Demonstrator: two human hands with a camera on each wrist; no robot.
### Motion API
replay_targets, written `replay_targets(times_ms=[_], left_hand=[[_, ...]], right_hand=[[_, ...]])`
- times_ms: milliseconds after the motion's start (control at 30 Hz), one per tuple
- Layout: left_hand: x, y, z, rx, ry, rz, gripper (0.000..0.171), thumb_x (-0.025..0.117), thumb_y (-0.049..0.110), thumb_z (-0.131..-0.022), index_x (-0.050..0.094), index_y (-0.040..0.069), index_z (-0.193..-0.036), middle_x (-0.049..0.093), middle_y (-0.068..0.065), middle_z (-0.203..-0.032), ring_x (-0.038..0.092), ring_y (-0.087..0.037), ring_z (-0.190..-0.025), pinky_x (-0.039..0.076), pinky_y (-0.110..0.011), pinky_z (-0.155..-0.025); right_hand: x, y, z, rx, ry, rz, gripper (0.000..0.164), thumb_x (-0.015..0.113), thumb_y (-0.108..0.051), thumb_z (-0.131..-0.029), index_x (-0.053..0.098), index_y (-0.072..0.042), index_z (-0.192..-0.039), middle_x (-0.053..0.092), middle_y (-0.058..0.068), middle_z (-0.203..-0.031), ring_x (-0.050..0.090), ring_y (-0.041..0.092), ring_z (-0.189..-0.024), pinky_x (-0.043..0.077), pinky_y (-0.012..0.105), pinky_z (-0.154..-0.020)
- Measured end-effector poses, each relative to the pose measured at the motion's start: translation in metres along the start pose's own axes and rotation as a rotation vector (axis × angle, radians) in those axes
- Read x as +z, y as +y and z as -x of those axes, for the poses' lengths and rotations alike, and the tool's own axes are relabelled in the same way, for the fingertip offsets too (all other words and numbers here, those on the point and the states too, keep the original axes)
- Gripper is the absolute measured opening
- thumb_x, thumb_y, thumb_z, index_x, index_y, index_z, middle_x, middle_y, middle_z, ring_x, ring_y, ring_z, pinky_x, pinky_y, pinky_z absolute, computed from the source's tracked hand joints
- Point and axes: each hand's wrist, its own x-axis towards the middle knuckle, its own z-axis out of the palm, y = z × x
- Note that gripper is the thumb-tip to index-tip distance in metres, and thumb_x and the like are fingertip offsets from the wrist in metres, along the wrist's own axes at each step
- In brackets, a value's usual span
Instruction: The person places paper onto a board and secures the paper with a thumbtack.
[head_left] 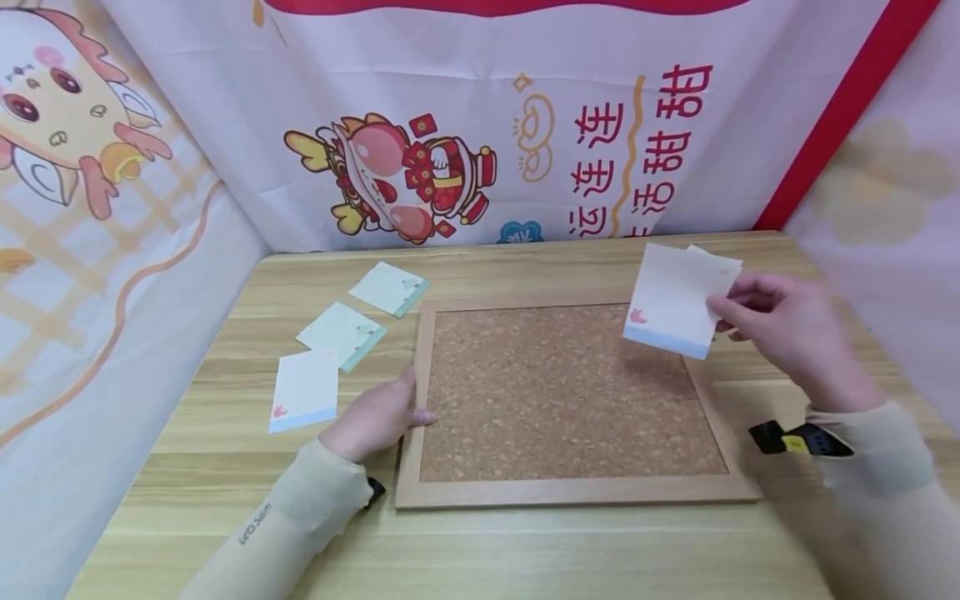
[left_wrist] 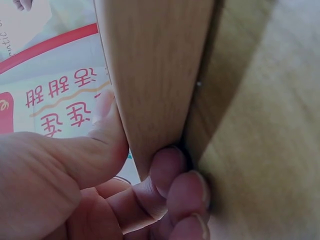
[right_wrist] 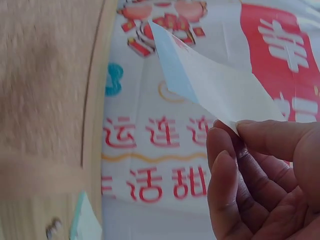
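A cork board [head_left: 570,392] with a pale wooden frame lies in the middle of the table. My left hand [head_left: 375,421] grips the frame's left edge, thumb on top; in the left wrist view its fingers curl at the underside of the wooden edge [left_wrist: 155,75]. Over the board's upper right corner, my right hand [head_left: 787,329] pinches white note papers [head_left: 667,292] with a blue strip and a small red print. A second sheet's corner shows behind the front one. In the right wrist view the held note [right_wrist: 220,92] bends slightly between thumb and fingers.
Left of the board lie two green-edged notes [head_left: 390,287] and a blue-edged note [head_left: 303,387], partly overlapping. In the right wrist view, a green-edged paper [right_wrist: 86,222] and small blurred objects [right_wrist: 52,228] lie beside the frame. Printed cloth [head_left: 465,67] hangs behind the wooden table [head_left: 525,550].
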Motion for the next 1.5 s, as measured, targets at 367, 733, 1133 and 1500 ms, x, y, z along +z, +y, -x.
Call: replay_targets(times_ms=[367,733,1133,1500], left_hand=[[0.0,0.0,0.0,-0.008,0.004,0.021,0.086,0.067,0.03,-0.094,0.018,-0.008,-0.154,0.06,-0.027,-0.128,0.06,-0.037,-0.115,0.046,-0.051,-0.096],[0.002,-0.005,-0.002,0.015,0.021,0.038,0.074,0.07,0.029,-0.093,0.032,-0.002,-0.149,0.066,-0.021,-0.118,0.065,-0.026,-0.099,0.051,-0.045,-0.086],[0.001,-0.005,-0.005,0.033,0.038,0.039,0.069,0.071,0.03,-0.091,0.038,0.005,-0.146,0.068,-0.016,-0.11,0.065,-0.024,-0.095,0.05,-0.046,-0.087],[0.001,-0.006,-0.006,0.022,0.035,0.029,0.07,0.072,0.031,-0.09,0.038,0.002,-0.145,0.068,-0.014,-0.104,0.065,-0.022,-0.088,0.051,-0.045,-0.084]], right_hand=[[0.039,-0.02,0.005,-0.123,-0.096,0.019,0.024,0.074,-0.026,-0.092,0.068,-0.003,-0.097,0.071,0.013,-0.082,0.067,0.015,-0.067,0.055,0.025,-0.058],[0.066,-0.033,0.004,-0.17,-0.187,0.017,0.019,0.074,-0.024,-0.091,0.069,-0.007,-0.098,0.07,0.008,-0.084,0.068,0.021,-0.069,0.056,0.03,-0.06],[0.097,-0.051,-0.003,-0.12,-0.312,-0.018,0.015,0.073,-0.022,-0.092,0.07,-0.009,-0.099,0.07,0.006,-0.085,0.067,0.03,-0.075,0.057,0.037,-0.063],[0.139,-0.079,-0.034,0.036,-0.455,-0.132,0.02,0.073,-0.026,-0.092,0.068,-0.009,-0.1,0.073,0.006,-0.09,0.07,0.032,-0.085,0.056,0.047,-0.076]])
